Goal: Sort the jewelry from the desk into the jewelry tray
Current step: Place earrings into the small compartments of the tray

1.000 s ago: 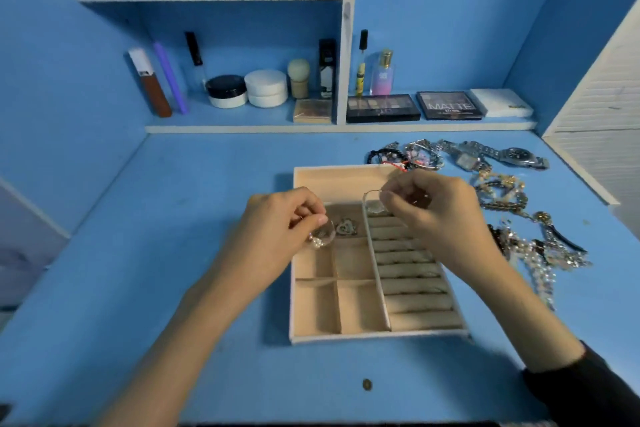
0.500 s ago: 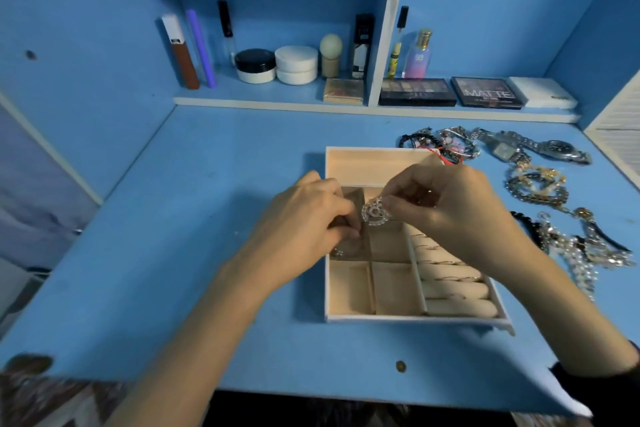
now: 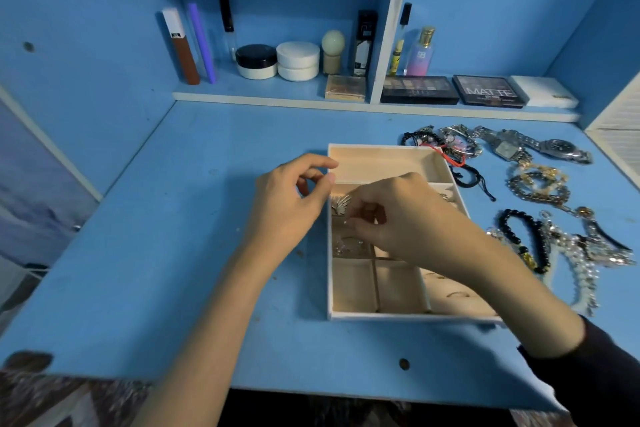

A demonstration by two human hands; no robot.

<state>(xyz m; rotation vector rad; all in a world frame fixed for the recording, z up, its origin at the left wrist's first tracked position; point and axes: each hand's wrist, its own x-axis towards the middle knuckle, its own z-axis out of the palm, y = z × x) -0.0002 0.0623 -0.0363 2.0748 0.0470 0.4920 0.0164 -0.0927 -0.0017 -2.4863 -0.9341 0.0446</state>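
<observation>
**Q:** As the eye travels from the near edge of the tabletop [image 3: 173, 322] outward, what is met first?

**A:** The jewelry tray [image 3: 381, 315]. A thin ring [image 3: 456, 295] sits on the ring rolls along its right side.

**Q:** And the hands above it?

**A:** The right hand [image 3: 408, 222] reaches across the tray. Its grip curls down into a left-hand compartment, fingertips [image 3: 351, 220] just beside a silver winged brooch [image 3: 341, 203]. Whether they pinch the brooch cannot be told. The left hand [image 3: 291, 204] hovers at the tray's left wall with its grip loosely curled, thumb and forefinger apart, and nothing visible in it.

**Q:** Where is the remaining jewelry?

**A:** On the tabletop to the right of the tray lie a black bead bracelet [image 3: 519, 236], a pearl strand [image 3: 581, 274] and gold chains [image 3: 536, 184]. Farther back are the watches [image 3: 561, 149]. Beyond them is a shelf [image 3: 277, 94] of cosmetics.

**Q:** What could go wrong from here?

**A:** Probably three things:
- A brooch let go off-centre may straddle a divider or drop onto the small sparkling piece [image 3: 346, 244] one compartment nearer, and snag there.
- The right forearm [image 3: 519, 288] passes low over the ring rolls, so dragging it back could unseat the ring.
- The heaped chains overlap, so lifting one may pull its neighbours along.
</observation>
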